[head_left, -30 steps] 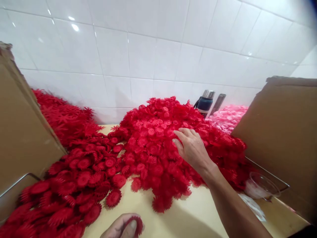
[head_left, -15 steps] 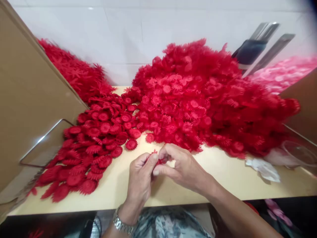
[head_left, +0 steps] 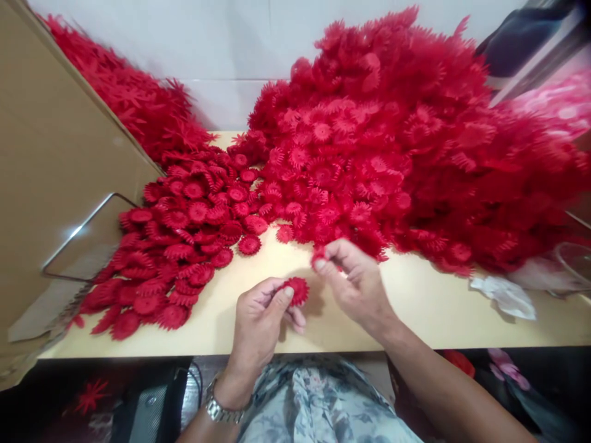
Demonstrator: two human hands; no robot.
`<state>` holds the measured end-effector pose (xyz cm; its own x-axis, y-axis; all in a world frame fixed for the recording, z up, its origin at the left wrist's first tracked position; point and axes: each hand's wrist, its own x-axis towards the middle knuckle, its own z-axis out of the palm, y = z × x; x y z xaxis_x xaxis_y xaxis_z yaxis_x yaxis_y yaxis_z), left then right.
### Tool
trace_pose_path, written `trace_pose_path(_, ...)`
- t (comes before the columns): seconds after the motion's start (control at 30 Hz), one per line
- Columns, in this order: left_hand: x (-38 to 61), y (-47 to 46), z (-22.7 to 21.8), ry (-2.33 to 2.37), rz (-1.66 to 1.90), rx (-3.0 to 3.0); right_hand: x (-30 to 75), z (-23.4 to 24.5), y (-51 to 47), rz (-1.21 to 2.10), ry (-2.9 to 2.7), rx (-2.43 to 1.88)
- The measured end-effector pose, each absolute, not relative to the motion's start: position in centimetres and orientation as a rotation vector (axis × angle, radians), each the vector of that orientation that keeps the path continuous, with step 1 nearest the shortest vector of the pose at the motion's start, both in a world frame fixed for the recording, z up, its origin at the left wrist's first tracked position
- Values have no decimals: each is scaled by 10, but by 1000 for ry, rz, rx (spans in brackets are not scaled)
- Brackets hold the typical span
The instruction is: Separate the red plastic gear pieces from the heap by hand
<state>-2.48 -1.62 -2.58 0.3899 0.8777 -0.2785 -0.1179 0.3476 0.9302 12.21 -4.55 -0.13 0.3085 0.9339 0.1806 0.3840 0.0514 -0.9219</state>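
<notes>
Between the thumb and fingers of my left hand [head_left: 262, 314] is a round red flower piece with a fringed edge [head_left: 298, 291], held above the table. My right hand [head_left: 357, 280] pinches another red petal piece [head_left: 318, 257], a little blurred, just in front of the large heap of red petal pieces [head_left: 355, 160]. The two hands are apart. To the left lies a spread of round, fringed red flower pieces [head_left: 170, 252], thicker-looking than those in the big heap.
Cardboard panels [head_left: 69, 135] flank the pale table [head_left: 258, 332]. A bent metal wire [head_left: 76, 231] stands at left. Star-shaped red pieces [head_left: 133, 111] are piled at the back left, pink ones [head_left: 561, 104] at the back right. Crumpled white paper [head_left: 505, 297] lies on the right.
My hands were together over one red piece and have separated. The right hand has moved up and right to the heap and holds a red piece. The view has tilted downward.
</notes>
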Motion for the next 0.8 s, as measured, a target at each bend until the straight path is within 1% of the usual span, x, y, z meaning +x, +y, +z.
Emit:
trace_pose_path(0.07, -28, -17, -23, 980, 812, 933, 127, -3, -42, 424, -1335, -1590)
trace_pose_path(0.17, -31, -16, -20, 1006, 820, 873, 132, -6, -36, 92, -1697, -1723)
trace_pose_path(0.27, -33, -15, -20, 1018, 829, 854, 131, -7, -34, -43, -1875, -1814)
trace_pose_path(0.33, -34, -14, -21, 1027, 830, 847, 127, -4, -36, 33, -1851, -1738)
trace_pose_path(0.47, -34, -13, -23, 1047, 823, 869, 113, 3, -41, 456, -1789, -1443)
trace_pose_path(0.6, -35, -14, -25, 1019, 836, 898, 102, 0, -42, 729, -1743, -1384)
trace_pose_path(0.7, -39, -16, -28, 1013, 828, 950, 101, -4, -41, 813, -1705, -1407)
trace_pose_path(0.8, -43, -19, -31, 965, 782, 995, 100, -7, -40, 750, -1607, -1454)
